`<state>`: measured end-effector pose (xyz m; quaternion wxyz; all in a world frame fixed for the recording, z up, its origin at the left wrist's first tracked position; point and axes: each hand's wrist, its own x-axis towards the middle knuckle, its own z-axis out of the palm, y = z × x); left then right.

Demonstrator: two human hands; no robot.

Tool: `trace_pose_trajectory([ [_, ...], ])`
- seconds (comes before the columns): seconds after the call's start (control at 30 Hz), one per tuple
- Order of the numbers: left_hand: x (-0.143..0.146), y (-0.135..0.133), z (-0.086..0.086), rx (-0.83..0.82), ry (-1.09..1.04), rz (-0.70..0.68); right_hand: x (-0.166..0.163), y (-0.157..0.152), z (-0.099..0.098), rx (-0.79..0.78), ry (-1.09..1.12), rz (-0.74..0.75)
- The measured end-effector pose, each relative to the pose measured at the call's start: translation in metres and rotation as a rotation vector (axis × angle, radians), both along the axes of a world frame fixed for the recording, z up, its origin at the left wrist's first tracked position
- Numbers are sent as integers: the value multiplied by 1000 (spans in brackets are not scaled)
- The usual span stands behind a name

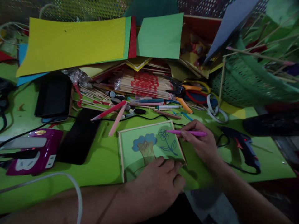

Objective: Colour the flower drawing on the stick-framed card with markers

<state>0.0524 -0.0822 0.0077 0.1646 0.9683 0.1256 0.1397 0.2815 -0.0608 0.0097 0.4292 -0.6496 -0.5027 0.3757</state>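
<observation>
A light green card [130,161] edged with thin wooden sticks lies on the green table. Drawn on it are a tree [146,146] with a blue crown and brown trunk, and an outlined flower [163,134] with leaves. My right hand [198,140] is closed around a pink pen [196,133], whose tip meets the flower's petals. Across the card's lower part rests my left hand [161,183], palm down with the fingers stretched out; it covers the foot of the tree.
A black phone [80,137] and a purple power socket [38,149] are at left. Pens, a red pen cap piece [109,110] and bundled sticks [144,84] lie behind the card. A glue gun [244,147] and a green basket [252,81] stand right. Cables cross the table.
</observation>
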Motion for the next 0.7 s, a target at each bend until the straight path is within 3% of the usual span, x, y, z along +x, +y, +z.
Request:
trace_pose_trajectory([
  [0.7, 1, 0, 0, 7, 9, -7, 2, -1, -1, 19, -22, -23],
])
